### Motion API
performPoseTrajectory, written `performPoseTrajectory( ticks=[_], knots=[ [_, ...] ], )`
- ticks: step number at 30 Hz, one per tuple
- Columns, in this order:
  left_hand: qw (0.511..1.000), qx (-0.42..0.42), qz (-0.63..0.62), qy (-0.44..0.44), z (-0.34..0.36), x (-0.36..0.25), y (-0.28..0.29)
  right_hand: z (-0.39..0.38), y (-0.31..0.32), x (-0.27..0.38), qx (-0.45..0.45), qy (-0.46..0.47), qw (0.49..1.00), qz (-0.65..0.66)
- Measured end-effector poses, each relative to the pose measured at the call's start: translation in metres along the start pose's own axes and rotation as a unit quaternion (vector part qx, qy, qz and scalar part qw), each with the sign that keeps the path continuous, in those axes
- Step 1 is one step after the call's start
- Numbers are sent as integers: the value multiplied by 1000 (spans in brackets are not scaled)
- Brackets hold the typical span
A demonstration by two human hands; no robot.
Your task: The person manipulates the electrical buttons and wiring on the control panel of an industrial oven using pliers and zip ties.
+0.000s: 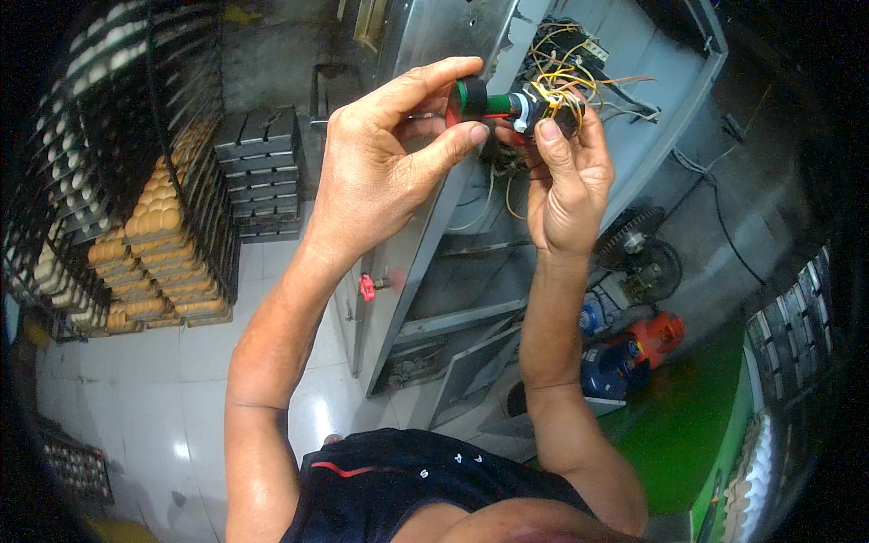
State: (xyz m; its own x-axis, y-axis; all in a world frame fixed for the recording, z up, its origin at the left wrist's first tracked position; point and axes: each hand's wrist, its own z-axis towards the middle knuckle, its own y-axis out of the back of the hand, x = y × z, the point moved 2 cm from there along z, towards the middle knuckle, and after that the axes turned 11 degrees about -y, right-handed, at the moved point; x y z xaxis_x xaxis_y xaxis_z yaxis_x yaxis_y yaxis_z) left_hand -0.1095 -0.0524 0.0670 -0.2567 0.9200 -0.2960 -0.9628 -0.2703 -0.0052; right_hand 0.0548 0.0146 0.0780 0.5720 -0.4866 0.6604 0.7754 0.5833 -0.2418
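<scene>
My left hand point(387, 165) grips a green cylindrical fitting point(471, 96) by its black ringed end, between thumb and fingers, with some red showing beneath it. My right hand point(568, 185) holds the dark switch body point(548, 110) at the fitting's other end, its thumb on the front and several yellow and white wires over it. Both hands are raised in front of an open grey metal cabinet point(652, 63). Inside it, a tangle of wires and terminals point(579, 50) sits just above my right hand.
A red valve handle point(367, 286) juts from the cabinet's left side. Stacked bread-like goods point(158, 213), dark racks point(86, 72) and grey stacked trays point(258, 163) stand left on the tiled floor point(181, 407). Motors point(611, 366), a gear wheel point(634, 235) and loose cables point(715, 181) lie right.
</scene>
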Motion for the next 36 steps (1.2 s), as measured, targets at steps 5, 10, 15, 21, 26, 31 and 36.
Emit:
performPoseTrajectory(
  ticks=[5,10,15,21,26,31,36],
  knots=[
    [1000,-4,10,4,3,-6,1,0,1,0,5,-4,1000,5],
    [1000,6,14,-14,4,-2,4,1,2,3,-1,12,999,-30],
    [999,38,16,3,5,-8,11,0,-2,6,5,10,999,-38],
    [999,16,-39,2,5,1,12,2,-1,4,9,-21,999,-24],
    [998,43,-3,50,7,-3,17,1,1,4,16,-18,999,-38],
    [999,25,-10,47,7,-3,14,2,2,4,4,-27,998,-52],
    [1000,26,11,-15,8,-2,12,1,2,11,6,-59,997,-57]
  ],
)
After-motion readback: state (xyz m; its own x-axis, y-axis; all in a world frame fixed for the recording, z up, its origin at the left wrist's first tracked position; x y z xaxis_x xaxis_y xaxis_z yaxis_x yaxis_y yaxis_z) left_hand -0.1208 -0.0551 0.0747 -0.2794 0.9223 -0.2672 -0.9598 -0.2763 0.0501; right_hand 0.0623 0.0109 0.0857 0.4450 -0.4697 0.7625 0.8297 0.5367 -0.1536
